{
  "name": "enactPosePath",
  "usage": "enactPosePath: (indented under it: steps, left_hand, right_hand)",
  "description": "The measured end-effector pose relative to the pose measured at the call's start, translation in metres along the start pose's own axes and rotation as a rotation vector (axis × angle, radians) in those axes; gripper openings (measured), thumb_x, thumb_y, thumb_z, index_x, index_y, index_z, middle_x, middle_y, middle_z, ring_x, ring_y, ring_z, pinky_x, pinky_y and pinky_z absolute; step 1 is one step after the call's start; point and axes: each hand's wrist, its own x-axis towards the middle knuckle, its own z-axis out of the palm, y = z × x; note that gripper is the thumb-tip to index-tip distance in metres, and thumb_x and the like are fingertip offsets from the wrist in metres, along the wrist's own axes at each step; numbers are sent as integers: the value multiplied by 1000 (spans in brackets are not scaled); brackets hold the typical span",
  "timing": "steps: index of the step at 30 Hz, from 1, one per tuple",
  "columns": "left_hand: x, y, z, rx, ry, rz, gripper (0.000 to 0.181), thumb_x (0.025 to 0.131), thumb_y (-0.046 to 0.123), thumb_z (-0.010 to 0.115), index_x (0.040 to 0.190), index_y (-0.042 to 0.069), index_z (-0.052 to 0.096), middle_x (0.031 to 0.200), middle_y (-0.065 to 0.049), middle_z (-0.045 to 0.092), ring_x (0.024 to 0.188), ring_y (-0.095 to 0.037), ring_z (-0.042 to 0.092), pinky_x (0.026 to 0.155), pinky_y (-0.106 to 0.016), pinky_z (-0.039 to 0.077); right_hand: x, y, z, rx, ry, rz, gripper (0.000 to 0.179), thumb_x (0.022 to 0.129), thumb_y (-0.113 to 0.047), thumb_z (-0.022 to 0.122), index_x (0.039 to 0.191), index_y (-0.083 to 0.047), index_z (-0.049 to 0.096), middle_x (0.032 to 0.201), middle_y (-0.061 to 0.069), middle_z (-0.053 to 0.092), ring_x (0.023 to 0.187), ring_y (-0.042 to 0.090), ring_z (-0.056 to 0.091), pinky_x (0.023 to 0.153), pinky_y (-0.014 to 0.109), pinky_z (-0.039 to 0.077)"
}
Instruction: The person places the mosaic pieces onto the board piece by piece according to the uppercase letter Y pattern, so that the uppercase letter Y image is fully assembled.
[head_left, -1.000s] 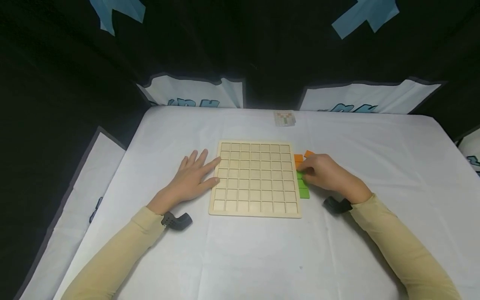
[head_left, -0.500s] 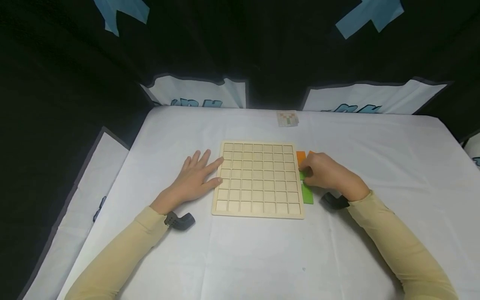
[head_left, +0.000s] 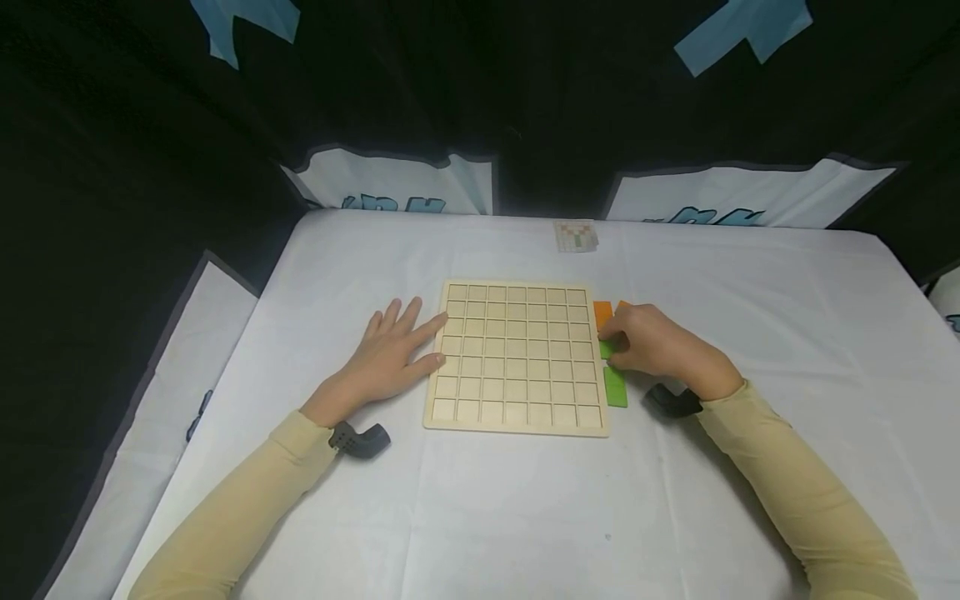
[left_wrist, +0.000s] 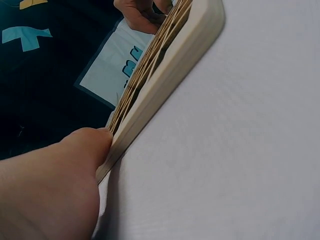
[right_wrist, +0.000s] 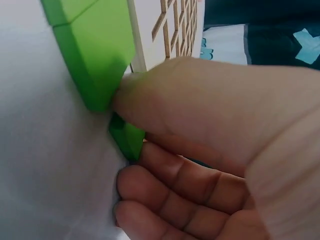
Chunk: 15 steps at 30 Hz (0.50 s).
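Left hand (head_left: 378, 360) lies spread against board (head_left: 517, 358); right hand (head_left: 651, 343) pinches green tile (right_wrist: 128, 137) near orange (head_left: 603, 313).

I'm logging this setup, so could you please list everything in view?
Tablecloth: 1, white, across the foreground
Grid board: 1, pale wood, centre of tablecloth
Green tiles: 3 or more, green, right of board
Orange tiles: 2 or more, orange, beyond the green
Patterned sheet: 1, pale, near the tablecloth's far edge
Backdrop: 1, black, behind and left
Tape: 2 or more, light blue, high on backdrop
Patch: 1, yellowish, top of left wrist view
Panels: 3 or more, white with blue marks, around tablecloth
Sleeves: 2, tan, lower corners
Wrist devices: 2, dark grey, at cuffs
Left hand: 1, bare, board's left rim
Right hand: 1, bare, pinching green tile
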Motion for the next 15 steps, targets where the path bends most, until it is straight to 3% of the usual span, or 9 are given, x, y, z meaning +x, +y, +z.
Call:
enactPosePath:
  steps: [10, 15]
  left_hand:
    - [0, 0, -1, -1, -1, -4, 68, 103, 50, 49, 162, 21, 31, 170, -24, 10, 157, -50, -1, 125, -68, -1]
    - [-1, -1, 0, -21, 0, 8, 68, 103, 50, 50, 162, 21, 31, 170, -24, 10, 157, -50, -2, 124, -69, -1]
  right_hand:
    - [-1, 1, 1, 3, 9, -5, 30, 75, 3, 81, 105, 4, 78, 99, 12, 78, 75, 17, 54, 69, 28, 46]
    - [-1, 2, 2, 7, 9, 4, 30, 75, 4, 79, 105, 2, 78, 92, 7, 75, 75, 17, 51, 68, 28, 44]
